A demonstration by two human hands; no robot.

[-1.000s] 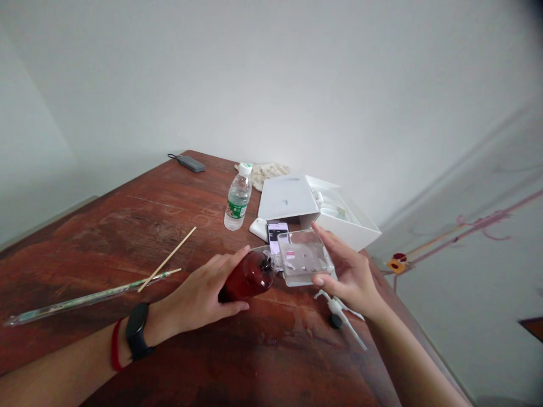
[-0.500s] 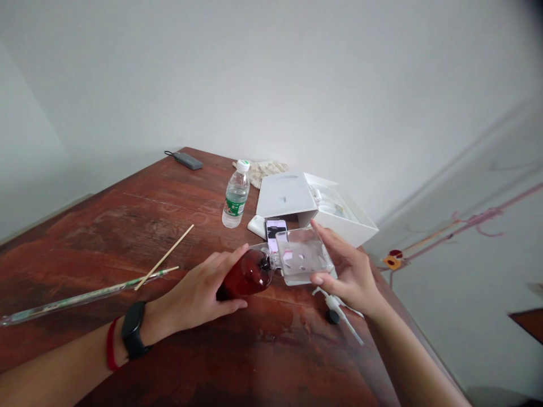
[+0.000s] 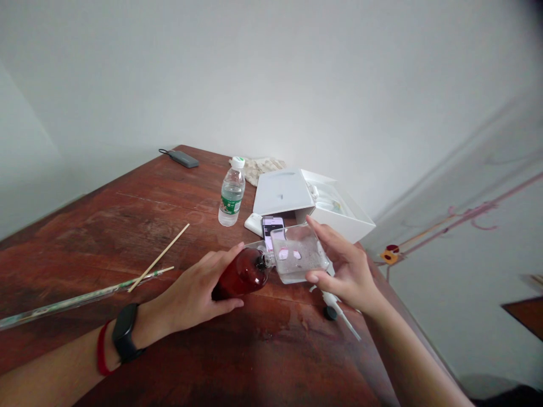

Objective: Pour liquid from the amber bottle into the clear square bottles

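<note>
My left hand (image 3: 193, 294) is wrapped round a dark red bottle (image 3: 242, 275) that is tipped on its side, neck pointing right. My right hand (image 3: 348, 270) grips a clear square plastic container (image 3: 298, 253), tilted, its corner meeting the bottle's mouth. Small pink and white bits show inside the container. A white pump dispenser with a black cap (image 3: 335, 312) lies on the wooden table (image 3: 127, 226) just under my right hand. A black watch and a red band sit on my left wrist.
Behind stand a water bottle (image 3: 231, 193), a phone (image 3: 271, 227), a small white device (image 3: 253, 224) and an open white box (image 3: 314, 202). A wooden stick (image 3: 159, 258) and a long wrapped rod (image 3: 80, 298) lie at left. A grey device (image 3: 182, 159) and a cloth (image 3: 261, 166) sit at the far edge.
Both hands keep their grip on the bottle and the container. The whole scene has slid slightly left and up in the frame as my head moved; the container looks tilted a little more.
</note>
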